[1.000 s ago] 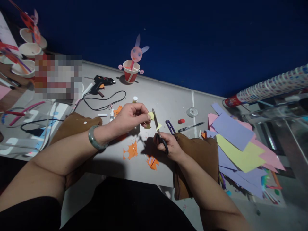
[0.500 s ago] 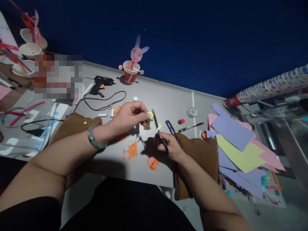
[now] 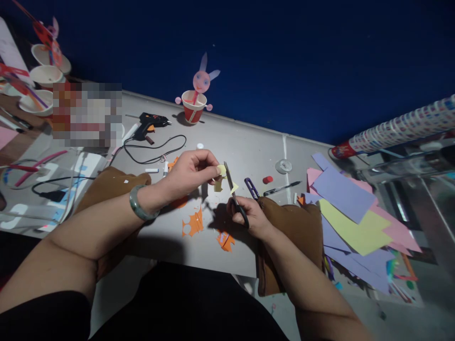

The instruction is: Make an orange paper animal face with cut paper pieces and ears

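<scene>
Between thumb and fingers, my left hand (image 3: 195, 171) pinches a small piece of yellow paper (image 3: 222, 170). My right hand (image 3: 251, 215) is closed round the black handles of a pair of scissors (image 3: 229, 179), whose blades point up and away beside the yellow paper. A pale yellow offcut (image 3: 233, 189) clings at the blades. Below the hands, orange paper scraps (image 3: 193, 223) with cut-out holes lie on the grey table (image 3: 159, 253). A purple-handled tool (image 3: 252, 188) rests just right of the scissors, partly behind a brown cushion.
Brown cushions (image 3: 293, 237) flank the work area under my forearms. At the back stand a paper-cup rabbit (image 3: 194, 106) and a black glue gun (image 3: 149, 124) with its cord. Coloured paper sheets (image 3: 344, 194) spread on the right, near a long stack of cups (image 3: 398, 125).
The yellow paper has turned slightly in my left fingers by the scissor blades. Both hands stay in nearly the same place.
</scene>
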Available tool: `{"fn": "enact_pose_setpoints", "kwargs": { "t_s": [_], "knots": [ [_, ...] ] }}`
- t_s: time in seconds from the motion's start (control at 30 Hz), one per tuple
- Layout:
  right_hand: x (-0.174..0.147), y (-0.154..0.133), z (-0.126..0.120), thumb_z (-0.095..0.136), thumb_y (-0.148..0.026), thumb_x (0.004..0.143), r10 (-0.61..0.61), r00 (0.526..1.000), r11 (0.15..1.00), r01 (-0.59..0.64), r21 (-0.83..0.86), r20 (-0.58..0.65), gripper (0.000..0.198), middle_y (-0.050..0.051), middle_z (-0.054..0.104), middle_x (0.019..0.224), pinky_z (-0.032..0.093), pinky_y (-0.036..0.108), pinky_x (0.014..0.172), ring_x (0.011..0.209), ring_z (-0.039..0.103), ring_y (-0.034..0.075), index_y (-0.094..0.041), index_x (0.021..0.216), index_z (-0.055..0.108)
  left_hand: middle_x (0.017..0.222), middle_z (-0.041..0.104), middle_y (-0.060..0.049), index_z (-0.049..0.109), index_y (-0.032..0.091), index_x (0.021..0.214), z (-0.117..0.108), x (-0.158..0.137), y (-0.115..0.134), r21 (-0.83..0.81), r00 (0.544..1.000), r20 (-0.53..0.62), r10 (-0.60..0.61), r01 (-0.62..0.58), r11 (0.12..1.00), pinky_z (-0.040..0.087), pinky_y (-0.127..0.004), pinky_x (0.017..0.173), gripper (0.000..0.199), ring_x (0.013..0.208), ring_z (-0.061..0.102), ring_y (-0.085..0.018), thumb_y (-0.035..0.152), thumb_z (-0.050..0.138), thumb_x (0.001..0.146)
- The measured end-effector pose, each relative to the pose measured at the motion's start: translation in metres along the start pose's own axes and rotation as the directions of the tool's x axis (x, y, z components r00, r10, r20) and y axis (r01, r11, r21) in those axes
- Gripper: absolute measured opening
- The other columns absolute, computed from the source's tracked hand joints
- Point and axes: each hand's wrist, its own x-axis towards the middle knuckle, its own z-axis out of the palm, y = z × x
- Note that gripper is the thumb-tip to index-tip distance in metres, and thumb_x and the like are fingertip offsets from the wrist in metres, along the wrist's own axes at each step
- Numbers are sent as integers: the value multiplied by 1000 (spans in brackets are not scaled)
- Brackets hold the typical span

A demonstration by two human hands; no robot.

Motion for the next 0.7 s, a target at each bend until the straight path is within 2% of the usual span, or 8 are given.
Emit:
{"fn": "enact_pose_setpoints", "kwargs": {
  "t_s": [0.33, 0.7],
  "knots": [
    [0, -3, 1, 76, -76, 66, 22, 1000, 1000, -22, 12, -9, 63, -4, 46, 59, 30, 26, 54, 57, 37, 10, -20, 61, 48, 68, 67, 0, 64, 15, 73, -3, 0, -3, 60, 1000, -9, 16, -16, 998, 51, -18, 57, 10, 59, 64, -8, 18, 71, 80],
    [2, -6, 1, 78, -74, 66, -5, 1000, 1000, 6, 25, -25, 62, -5, 46, 57, 34, 27, 54, 54, 37, 9, -19, 57, 50, 63, 63, 1, 61, 16, 70, -1, 3, 3, -2, 1000, -27, -2, 2, 1000, 54, -19, 56, 16, 59, 64, -9, 22, 75, 74]
  ]
}}
